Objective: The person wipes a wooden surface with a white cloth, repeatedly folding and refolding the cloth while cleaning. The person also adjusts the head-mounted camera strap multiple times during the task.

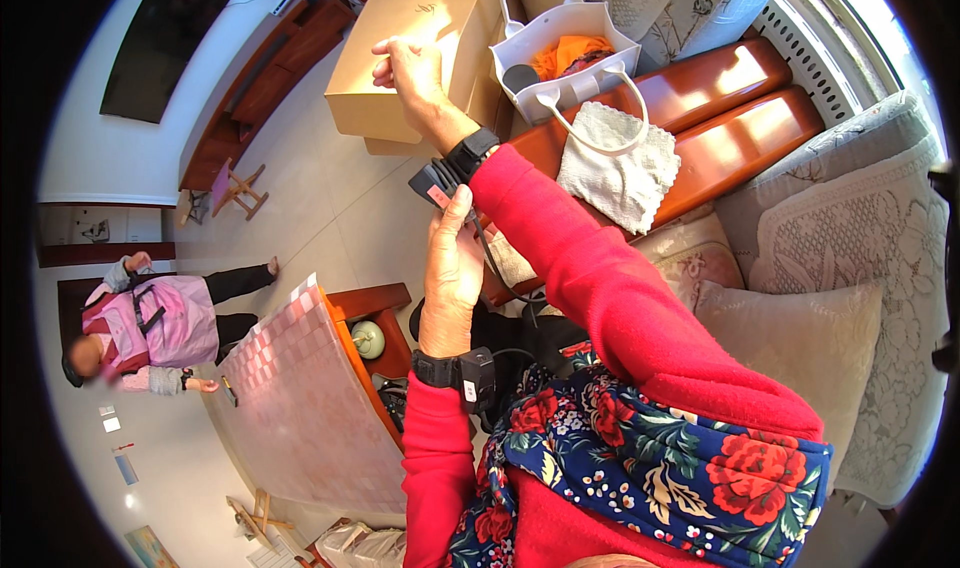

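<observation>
My left hand [455, 268] is closed around a small black device [434, 182] with a pink label, its thumb pressed against the edge. The device sits beside the black strap [470, 154] on my right wrist, and a black cable [492, 258] hangs down from it. Stretched out over the cardboard box [375, 108], my right hand [412, 76] holds nothing, its fingers loosely bent and partly apart. Another black strap with a boxy unit [477, 379] is on my left wrist.
A white tote bag [565, 93] with orange cloth and a pale lace cloth [618, 168] are on the glossy wooden bench [715, 93]. Cushions [790, 353] lie at right. Left stands a checked-cloth table [310, 408]; beyond it, another person [150, 318] in pink.
</observation>
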`<control>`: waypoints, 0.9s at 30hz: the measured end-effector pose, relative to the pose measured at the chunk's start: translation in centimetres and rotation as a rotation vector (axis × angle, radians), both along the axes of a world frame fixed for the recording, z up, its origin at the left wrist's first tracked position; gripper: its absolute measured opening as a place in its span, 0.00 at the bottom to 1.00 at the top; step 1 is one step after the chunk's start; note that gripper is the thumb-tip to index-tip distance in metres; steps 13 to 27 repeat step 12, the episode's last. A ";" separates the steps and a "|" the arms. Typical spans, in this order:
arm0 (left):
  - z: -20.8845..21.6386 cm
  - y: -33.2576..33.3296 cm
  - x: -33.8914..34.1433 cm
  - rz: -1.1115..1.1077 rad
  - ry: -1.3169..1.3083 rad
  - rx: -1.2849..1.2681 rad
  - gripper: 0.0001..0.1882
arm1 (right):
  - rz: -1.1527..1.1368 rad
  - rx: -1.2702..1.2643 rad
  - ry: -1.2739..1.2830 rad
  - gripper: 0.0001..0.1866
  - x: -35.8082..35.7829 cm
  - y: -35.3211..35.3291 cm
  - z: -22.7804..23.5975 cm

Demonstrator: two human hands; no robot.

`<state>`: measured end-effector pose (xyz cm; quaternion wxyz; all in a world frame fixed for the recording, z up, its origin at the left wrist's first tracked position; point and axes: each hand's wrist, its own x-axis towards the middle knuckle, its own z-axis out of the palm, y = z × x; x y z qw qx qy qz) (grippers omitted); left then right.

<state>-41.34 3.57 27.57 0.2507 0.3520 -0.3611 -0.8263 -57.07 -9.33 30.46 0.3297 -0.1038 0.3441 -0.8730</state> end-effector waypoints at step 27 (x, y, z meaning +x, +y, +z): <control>-0.6 -0.3 0.2 0.061 -0.052 0.013 0.22 | -0.046 0.091 0.094 0.12 0.2 -2.5 -3.2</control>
